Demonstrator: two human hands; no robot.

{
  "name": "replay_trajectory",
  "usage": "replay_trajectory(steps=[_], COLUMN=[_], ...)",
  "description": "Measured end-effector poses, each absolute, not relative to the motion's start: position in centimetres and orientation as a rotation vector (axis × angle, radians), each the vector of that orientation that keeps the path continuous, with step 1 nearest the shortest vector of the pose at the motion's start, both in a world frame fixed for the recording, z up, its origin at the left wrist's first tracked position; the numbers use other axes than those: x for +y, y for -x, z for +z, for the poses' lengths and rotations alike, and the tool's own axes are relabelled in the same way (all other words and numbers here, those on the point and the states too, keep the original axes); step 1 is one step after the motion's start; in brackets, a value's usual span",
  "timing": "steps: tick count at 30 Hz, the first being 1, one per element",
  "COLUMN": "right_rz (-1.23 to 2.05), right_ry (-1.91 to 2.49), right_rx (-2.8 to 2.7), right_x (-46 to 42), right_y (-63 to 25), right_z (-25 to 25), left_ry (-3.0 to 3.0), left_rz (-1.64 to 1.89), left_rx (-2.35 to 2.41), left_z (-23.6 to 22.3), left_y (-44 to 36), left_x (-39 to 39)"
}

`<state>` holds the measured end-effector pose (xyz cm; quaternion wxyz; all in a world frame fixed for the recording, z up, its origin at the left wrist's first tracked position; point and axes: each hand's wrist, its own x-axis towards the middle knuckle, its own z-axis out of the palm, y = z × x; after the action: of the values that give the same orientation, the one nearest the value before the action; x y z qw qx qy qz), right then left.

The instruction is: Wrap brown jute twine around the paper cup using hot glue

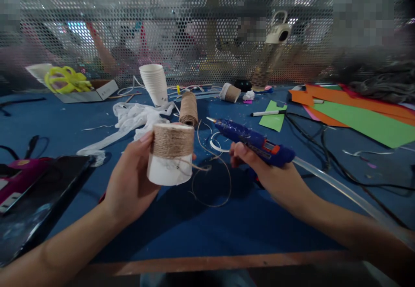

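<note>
My left hand (129,174) is closed around a white paper cup (170,172), held above the table. Brown twine (173,141) is wound in tight rows around the upper half of the cup, and its loose tail hangs to the right in loops. In my right hand (275,174) is a blue glue gun (246,138), its nozzle pointing up and left, apart from the cup. A clear glue stick (337,183) sticks out of its back end. Behind the cup stands a spool of twine (188,109).
White gauzy fabric (138,116) lies left of centre near stacked paper cups (154,84). Yellow scissors (66,79) rest in a box at the back left. Coloured paper (366,118), a marker (267,113) and black cables are on the right. A dark tablet (42,209) lies at the left.
</note>
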<state>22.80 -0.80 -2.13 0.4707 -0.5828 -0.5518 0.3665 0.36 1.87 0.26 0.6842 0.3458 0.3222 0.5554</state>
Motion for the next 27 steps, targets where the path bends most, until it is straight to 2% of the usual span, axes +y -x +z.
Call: replay_trajectory(steps=[4, 7, 14, 20, 27], right_rz=[1.089, 1.115, 1.039, 0.789, 0.720], right_ry=[1.222, 1.116, 1.117, 1.083, 1.146], right_rx=[-1.461, -1.599, -1.787, -1.937, -2.030], right_x=[-1.7, -2.0, -1.9, -2.0, -2.1], right_y=[-23.2, -23.7, -23.0, -23.0, -23.0], right_z=[-2.0, -1.8, -0.3, -0.7, -0.1], left_ry=[-0.853, -0.898, -0.849, -0.833, -0.878], left_rz=[1.195, 1.189, 1.218, 1.239, 1.195], left_rx=[0.721, 0.722, 0.760, 0.773, 0.687], left_z=[0.1, 0.1, -0.6, -0.8, -0.9], left_y=[-0.5, -0.7, -0.3, -0.3, -0.1], left_x=[2.0, 2.0, 2.0, 2.0, 1.8])
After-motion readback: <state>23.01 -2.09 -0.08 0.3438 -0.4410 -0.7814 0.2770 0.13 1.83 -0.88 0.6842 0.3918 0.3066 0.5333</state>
